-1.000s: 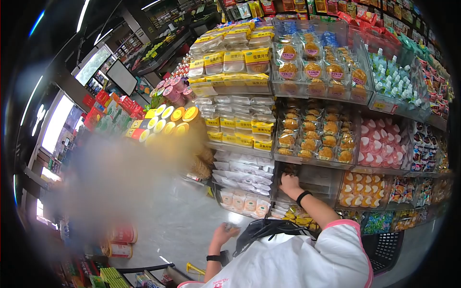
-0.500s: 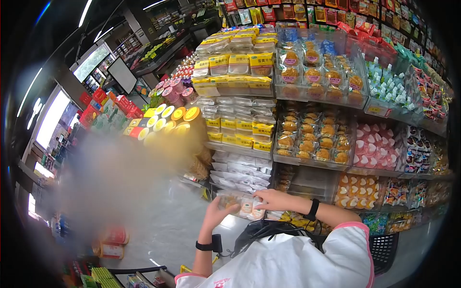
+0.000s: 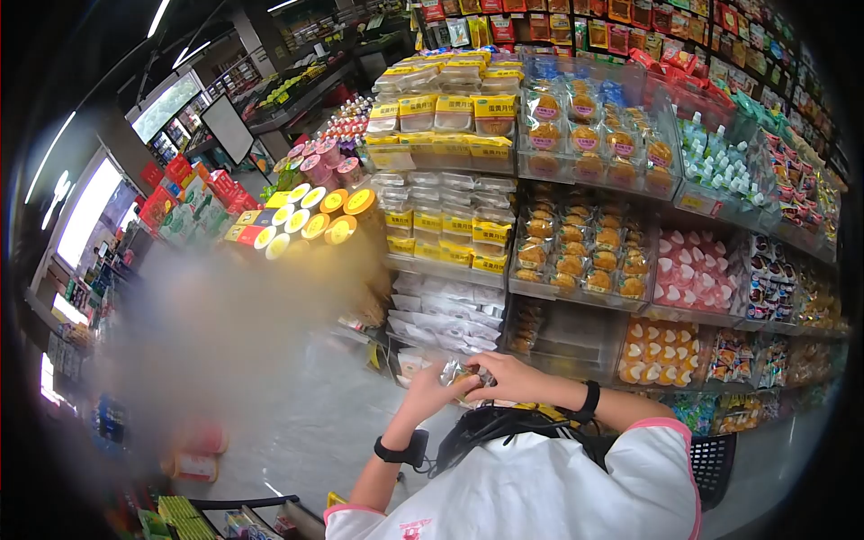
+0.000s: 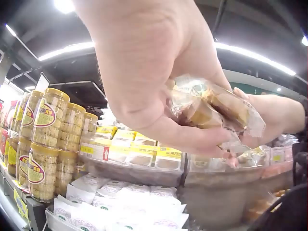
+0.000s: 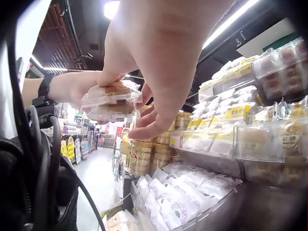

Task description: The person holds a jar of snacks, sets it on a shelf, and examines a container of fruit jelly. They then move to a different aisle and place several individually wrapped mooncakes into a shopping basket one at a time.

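Both hands meet in front of the body at a small stack of pastries in clear wrappers (image 4: 207,108). My left hand (image 3: 430,394) grips them between thumb and fingers, and brown crust shows through the film. From the other side, my right hand (image 3: 508,378) curls its fingers at the end of the wrapped stack, as the right wrist view shows. There the wrapped pastries (image 5: 113,101) lie stacked one over another. Behind the hands is the low shelf bin of white packets (image 5: 178,197).
Tiered shelves hold yellow-labelled mooncake packs (image 3: 436,112), bagged round pastries (image 3: 585,247) and pink heart packets (image 3: 693,270). A shelf compartment (image 3: 576,333) holds few pastries at its left. Yellow-lidded jars (image 4: 48,115) stand left. A black basket (image 3: 715,463) sits at lower right.
My right hand has come out of the low shelf compartment and moved left to my left hand. My left hand has risen, and both now hold the wrapped pastries closer to the body.
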Action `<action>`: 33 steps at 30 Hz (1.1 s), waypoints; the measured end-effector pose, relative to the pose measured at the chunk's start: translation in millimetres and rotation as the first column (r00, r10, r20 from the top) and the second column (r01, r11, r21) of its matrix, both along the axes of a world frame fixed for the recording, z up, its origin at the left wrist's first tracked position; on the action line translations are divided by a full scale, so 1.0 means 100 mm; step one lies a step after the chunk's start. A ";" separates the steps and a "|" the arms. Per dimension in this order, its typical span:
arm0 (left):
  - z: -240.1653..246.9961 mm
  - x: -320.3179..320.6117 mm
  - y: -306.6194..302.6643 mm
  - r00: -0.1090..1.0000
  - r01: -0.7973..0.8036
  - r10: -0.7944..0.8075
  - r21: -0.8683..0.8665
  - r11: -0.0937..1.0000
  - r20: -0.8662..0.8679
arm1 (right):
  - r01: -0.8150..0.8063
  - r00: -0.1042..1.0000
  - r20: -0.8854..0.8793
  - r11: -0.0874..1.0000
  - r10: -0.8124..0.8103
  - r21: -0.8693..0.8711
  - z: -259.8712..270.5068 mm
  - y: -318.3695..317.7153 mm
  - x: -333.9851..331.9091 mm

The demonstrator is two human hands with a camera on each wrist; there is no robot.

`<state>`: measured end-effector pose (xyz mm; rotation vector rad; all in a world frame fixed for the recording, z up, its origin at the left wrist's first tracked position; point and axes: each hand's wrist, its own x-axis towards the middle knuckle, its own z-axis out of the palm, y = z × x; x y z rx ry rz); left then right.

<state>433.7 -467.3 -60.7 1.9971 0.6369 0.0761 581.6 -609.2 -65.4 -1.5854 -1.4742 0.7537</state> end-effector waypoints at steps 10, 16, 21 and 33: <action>-0.10 -0.14 0.10 0.997 -0.040 0.069 -0.463 0.885 0.046 | 0.070 0.994 -0.084 0.997 -0.072 -0.027 -0.11 0.02 -0.07; -0.12 -0.19 0.19 0.997 -0.021 0.045 -0.356 0.934 0.059 | 0.197 0.973 -0.116 0.980 -0.200 -0.033 -0.01 -0.01 -0.09; -0.21 -0.36 0.29 0.990 -0.087 0.121 -0.337 0.937 0.080 | 0.331 0.943 0.015 0.943 -0.332 0.035 -0.21 -0.04 0.20; -0.48 -1.17 0.63 0.913 -0.383 0.409 -0.358 0.852 -0.004 | 0.362 0.908 0.329 0.884 -0.261 -0.297 -1.56 -0.18 0.94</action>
